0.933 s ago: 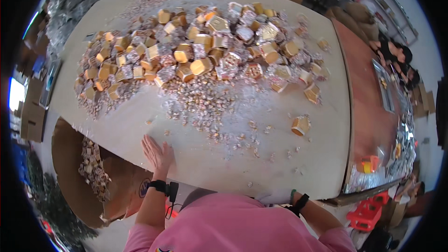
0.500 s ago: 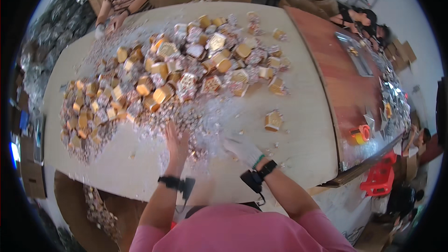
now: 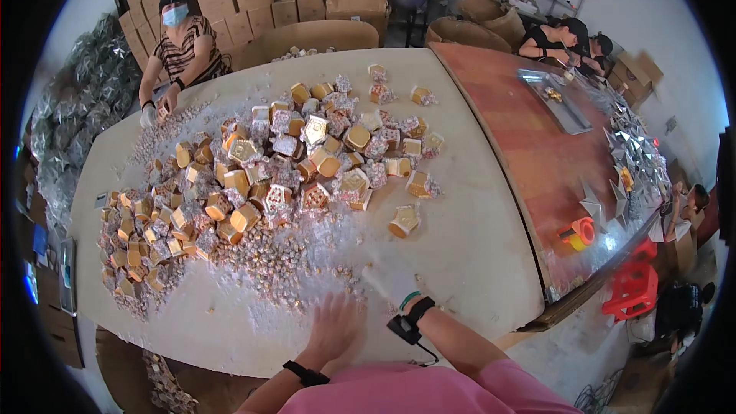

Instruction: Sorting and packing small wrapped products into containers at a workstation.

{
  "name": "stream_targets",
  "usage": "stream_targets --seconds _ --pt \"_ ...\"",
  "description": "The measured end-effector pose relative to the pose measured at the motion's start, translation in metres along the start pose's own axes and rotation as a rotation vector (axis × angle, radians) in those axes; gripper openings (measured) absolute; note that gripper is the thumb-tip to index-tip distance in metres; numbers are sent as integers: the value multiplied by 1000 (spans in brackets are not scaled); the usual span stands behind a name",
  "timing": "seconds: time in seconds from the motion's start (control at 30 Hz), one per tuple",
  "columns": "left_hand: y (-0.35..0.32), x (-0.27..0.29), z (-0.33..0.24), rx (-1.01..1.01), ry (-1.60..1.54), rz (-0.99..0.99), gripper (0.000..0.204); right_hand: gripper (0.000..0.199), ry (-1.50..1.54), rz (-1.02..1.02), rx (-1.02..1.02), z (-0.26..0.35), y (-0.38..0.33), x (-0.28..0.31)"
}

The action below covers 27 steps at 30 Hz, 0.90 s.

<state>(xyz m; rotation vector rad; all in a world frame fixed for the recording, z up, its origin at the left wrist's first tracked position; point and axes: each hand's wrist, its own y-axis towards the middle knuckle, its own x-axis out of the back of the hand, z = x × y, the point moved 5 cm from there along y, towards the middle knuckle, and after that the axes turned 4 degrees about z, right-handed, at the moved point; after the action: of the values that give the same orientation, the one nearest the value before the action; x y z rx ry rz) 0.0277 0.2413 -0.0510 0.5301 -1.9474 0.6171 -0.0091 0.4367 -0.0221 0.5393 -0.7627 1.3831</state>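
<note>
My left hand [image 3: 337, 326] is bare and open, its fingers spread low over the table near its front edge. Just beyond its fingertips lies a wide scatter of small gold and silver bead-like pieces [image 3: 264, 261]. My right hand [image 3: 389, 280] wears a white glove; motion smears its outline, but it looks stretched out flat beside the scatter, holding nothing I can see. Past both hands rises a heap of small house-shaped ornaments [image 3: 245, 217] with gold bases and glittery, patterned faces, many in clear wrap. One such ornament [image 3: 403, 221] lies apart at the heap's right.
A person [image 3: 188, 50] works at the far left edge of the pale table [image 3: 475, 261]. An adjoining red-brown table [image 3: 510, 138] holds a metal tray [image 3: 563, 107], silver stars [image 3: 632, 153] and a tape dispenser [image 3: 577, 233]. Red stools [image 3: 632, 287] stand at right.
My view has tilted up, showing more of the far side. My left hand has drawn back from the beads toward the table's front edge; my right hand stays close to its former place.
</note>
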Motion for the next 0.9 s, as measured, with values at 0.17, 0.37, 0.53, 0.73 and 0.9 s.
stream_targets --seconds 0.17,0.37,0.53,0.73,0.9 --pt "27 17 5 94 70 80 72 32 -164 -195 464 0 11 30" --pt "77 13 58 313 127 -145 71 32 141 -317 181 -126 103 147" --pt "88 25 50 328 97 -187 56 56 269 -173 -267 -208 182 216" --pt "86 15 60 292 166 -199 60 72 303 -188 -331 -266 294 236" --pt "91 12 65 266 231 -193 59 74 306 -94 -303 -243 358 227"
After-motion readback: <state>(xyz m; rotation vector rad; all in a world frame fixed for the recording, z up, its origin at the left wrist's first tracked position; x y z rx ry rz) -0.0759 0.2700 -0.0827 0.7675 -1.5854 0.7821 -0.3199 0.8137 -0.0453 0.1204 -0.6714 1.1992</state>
